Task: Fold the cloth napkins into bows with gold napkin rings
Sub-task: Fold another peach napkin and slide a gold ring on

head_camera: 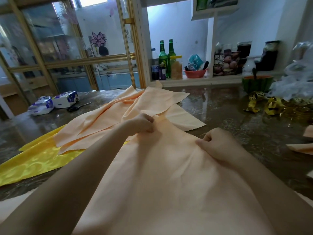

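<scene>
A peach cloth napkin (169, 167) with a zigzag edge is stretched from the table toward me. My left hand (144, 123) pinches its far edge near the middle. My right hand (215, 143) pinches the same edge further right, fingers curled. More peach napkins (118, 114) lie rumpled in a pile behind my left hand. A heap of gold ribbon rings (274, 107) sits at the right of the table.
A yellow satin cloth (33, 161) lies at the left under the pile. Scissors (77, 107) and tissue packs (65, 99) rest at the back left. A watermelon-shaped bowl (254, 83) and plastic wrap stand at the back right. Bottles line the shelf behind.
</scene>
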Available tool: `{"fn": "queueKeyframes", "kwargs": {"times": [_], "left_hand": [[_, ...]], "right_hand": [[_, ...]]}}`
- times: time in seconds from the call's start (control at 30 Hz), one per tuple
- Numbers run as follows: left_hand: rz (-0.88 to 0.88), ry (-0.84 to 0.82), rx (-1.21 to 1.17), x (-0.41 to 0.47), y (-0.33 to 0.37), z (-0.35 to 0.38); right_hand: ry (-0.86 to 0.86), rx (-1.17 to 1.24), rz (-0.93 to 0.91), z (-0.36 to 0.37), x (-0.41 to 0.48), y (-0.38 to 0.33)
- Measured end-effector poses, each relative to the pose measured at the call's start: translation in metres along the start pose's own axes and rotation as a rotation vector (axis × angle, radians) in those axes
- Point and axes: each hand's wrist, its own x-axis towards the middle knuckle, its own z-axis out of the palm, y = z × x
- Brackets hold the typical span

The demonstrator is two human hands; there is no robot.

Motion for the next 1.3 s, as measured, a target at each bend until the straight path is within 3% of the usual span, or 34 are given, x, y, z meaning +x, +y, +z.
{"fn": "queueKeyframes", "kwargs": {"times": [0.37,0.5,0.63,0.7,0.83,0.97,1.13,1.3], "left_hand": [[-0.066,0.071,-0.062,0.006,-0.001,0.009],[-0.016,0.157,-0.027,0.004,-0.001,0.015],[0.265,0.343,0.491,-0.035,0.002,0.03],[0.345,0.283,0.602,-0.072,-0.002,0.039],[0.238,0.054,0.689,-0.145,-0.03,0.053],[0.164,-0.071,0.669,-0.186,-0.038,0.058],[0.183,-0.031,0.673,-0.188,-0.05,0.067],[0.197,0.005,0.695,-0.189,-0.052,0.07]], "right_hand": [[0.023,-0.056,0.017,0.0,0.0,-0.001],[0.053,-0.116,0.02,0.001,0.0,0.001],[0.066,-0.245,0.008,0.007,-0.001,0.001],[0.081,-0.294,-0.021,0.009,-0.003,0.0],[0.114,-0.403,-0.128,0.012,-0.009,-0.006],[-0.043,-0.388,-0.195,0.01,-0.027,-0.025],[-0.35,-0.376,-0.386,0.023,-0.09,-0.054],[-0.396,-0.415,-0.482,0.037,-0.116,-0.038]]}}
